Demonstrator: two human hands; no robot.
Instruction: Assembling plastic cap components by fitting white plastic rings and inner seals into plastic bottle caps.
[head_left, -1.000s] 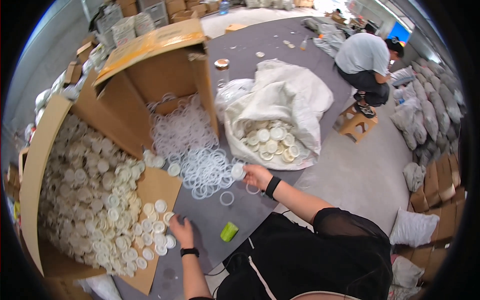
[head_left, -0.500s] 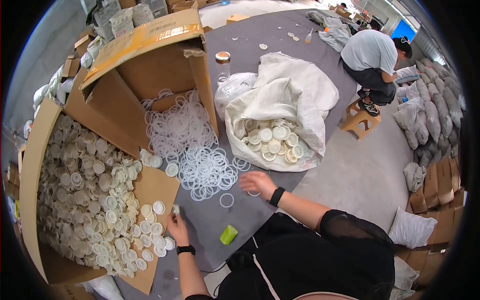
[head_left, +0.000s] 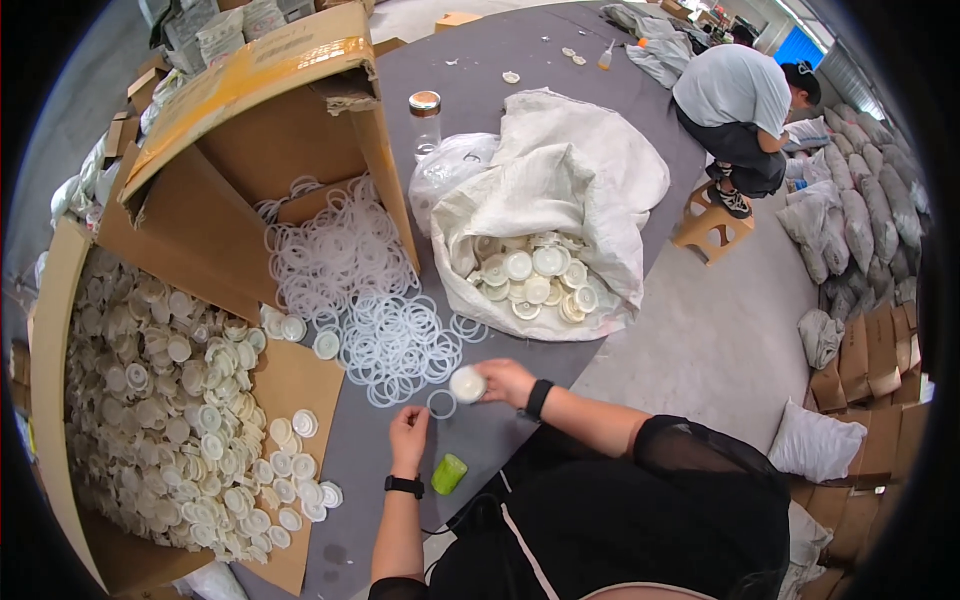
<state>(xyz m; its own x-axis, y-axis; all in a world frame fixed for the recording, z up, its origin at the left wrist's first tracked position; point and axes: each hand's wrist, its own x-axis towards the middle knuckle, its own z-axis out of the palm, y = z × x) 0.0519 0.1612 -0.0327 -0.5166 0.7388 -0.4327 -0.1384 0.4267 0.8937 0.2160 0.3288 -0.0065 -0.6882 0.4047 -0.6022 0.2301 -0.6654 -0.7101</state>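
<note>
My right hand [head_left: 505, 383] grips a round white plastic lid [head_left: 467, 385] at its edge, held over the grey table. Just left of it, my left hand [head_left: 408, 436] has its fingers drawn together; whether anything small is between them is hidden. Between the two hands lies a single clear ring [head_left: 441, 404]. A loose pile of translucent rings [head_left: 395, 350] spreads beyond my left hand. More lids [head_left: 283, 465] lie on a cardboard flap to the left, spilling from a large heap of lids [head_left: 150, 390] in an open carton.
A tall open carton [head_left: 290, 120] holds more rings. At centre stands a white woven sack [head_left: 590, 190] with lids inside. A green roll-shaped object [head_left: 449, 474] lies near my body. A jar [head_left: 425, 120] stands farther back. Another person [head_left: 735, 105] sits hunched beyond the table, feet on a stool [head_left: 712, 228].
My left hand has moved right from beside the flap to the ring. A lid is now in my right hand, which was empty-looking before. The whole view has shifted slightly.
</note>
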